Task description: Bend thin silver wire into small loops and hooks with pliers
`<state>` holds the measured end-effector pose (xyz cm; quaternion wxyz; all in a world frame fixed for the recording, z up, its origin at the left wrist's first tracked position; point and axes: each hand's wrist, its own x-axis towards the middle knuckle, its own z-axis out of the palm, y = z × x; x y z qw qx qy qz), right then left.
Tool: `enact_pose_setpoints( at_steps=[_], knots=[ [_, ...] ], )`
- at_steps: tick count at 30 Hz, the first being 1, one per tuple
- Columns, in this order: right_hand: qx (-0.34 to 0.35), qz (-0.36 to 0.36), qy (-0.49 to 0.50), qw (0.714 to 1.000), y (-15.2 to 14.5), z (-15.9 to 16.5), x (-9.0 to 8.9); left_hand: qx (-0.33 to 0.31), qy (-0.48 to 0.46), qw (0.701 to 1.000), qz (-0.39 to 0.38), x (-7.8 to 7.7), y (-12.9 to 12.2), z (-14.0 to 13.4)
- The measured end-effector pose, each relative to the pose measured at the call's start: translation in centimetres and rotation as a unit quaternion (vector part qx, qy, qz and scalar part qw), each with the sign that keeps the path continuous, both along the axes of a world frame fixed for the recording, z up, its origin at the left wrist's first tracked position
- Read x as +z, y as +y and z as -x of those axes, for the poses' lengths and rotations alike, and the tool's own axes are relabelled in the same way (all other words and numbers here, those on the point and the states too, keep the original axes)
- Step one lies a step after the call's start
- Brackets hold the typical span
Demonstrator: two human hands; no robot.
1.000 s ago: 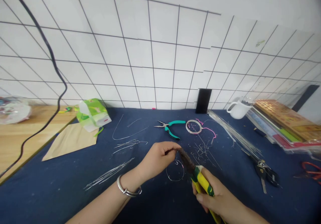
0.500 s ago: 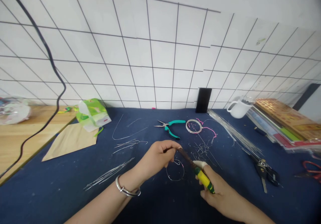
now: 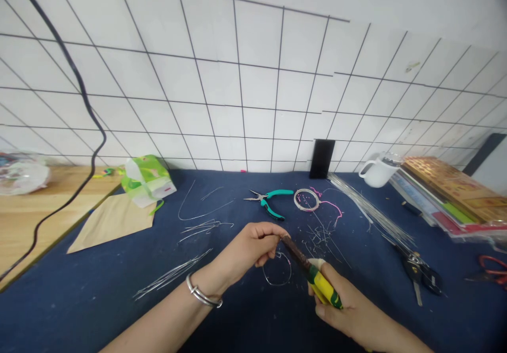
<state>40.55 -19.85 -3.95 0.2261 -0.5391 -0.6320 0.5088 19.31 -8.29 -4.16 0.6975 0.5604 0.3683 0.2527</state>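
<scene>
My right hand (image 3: 348, 303) grips pliers (image 3: 322, 284) by their yellow and green handles. The dark brown jaws point up and left, and their tip meets the fingertips of my left hand (image 3: 259, 242). That hand is closed in a pinch; whatever lies between the fingertips is too small to make out. Just below them is a thin wire ring (image 3: 277, 284) with a small hook and a pink bit on it. White wrapping (image 3: 317, 263) covers a finger of my right hand. A metal bangle (image 3: 203, 296) circles my left wrist.
Teal-handled needle-nose pliers (image 3: 273, 205) lie open beyond my hands, beside a round coil (image 3: 307, 209) with pink beads. Wire scraps (image 3: 320, 239) and wire bundles (image 3: 172, 275) are spread around. Keys (image 3: 415, 274), a white mug (image 3: 378, 172) and stacked books (image 3: 447, 194) stand right.
The pliers' jaws have shifted slightly down at my left fingertips, and the handles look turned, with more yellow showing. My left hand has moved a little to the right.
</scene>
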Motion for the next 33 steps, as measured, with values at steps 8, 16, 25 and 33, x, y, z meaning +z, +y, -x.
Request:
enact_pose_setpoints(
  at_steps=[8,16,25,33],
  knots=[
    [-0.029,-0.081,-0.088,0.992,-0.6,0.8,-0.7,-0.004,0.022,0.996,-0.083,0.3,-0.2,0.1],
    [-0.036,-0.135,-0.108,0.984,-0.9,0.7,-2.5,-0.001,0.042,0.992,-0.118,0.4,-0.2,0.0],
    [-0.030,-0.221,-0.245,0.944,-0.5,-0.2,-3.4,0.003,0.045,0.992,-0.116,0.5,-0.7,-0.3],
    [-0.031,-0.303,-0.320,0.897,-0.2,-1.0,-3.4,0.008,0.042,0.993,-0.111,0.4,-0.8,-0.4]
  ],
)
